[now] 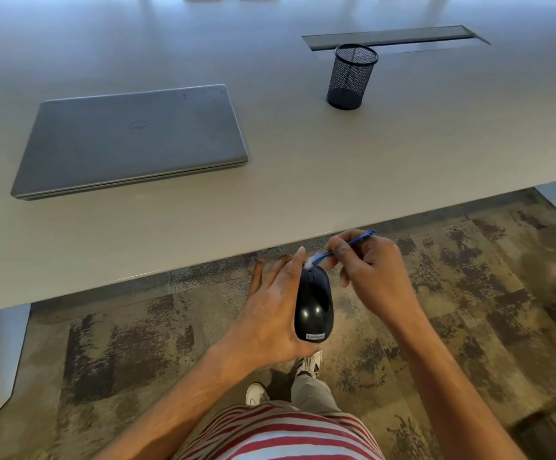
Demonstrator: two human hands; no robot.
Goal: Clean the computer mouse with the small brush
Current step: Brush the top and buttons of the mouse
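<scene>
A glossy black oval mouse (313, 303) is cradled off the bench (303, 180), left hand (270, 313) fingers wrapped round it to steady it, while the right hand (374, 270) fingers pinch a thin blue brush (346, 245), white bristles touching its 12 o'clock end, a closed grey laptop (130, 139) and mesh cup (351, 76) beyond.

One computer mouse (314, 305), black, and one small brush (343, 247) with a blue handle. Two hands: the left hand (270, 313) and the right hand (374, 272). On the desk (303, 180) sit one closed laptop (130, 139) and one mesh pen cup (352, 76), seemingly empty. Two white shoes (256, 393) show below.
</scene>
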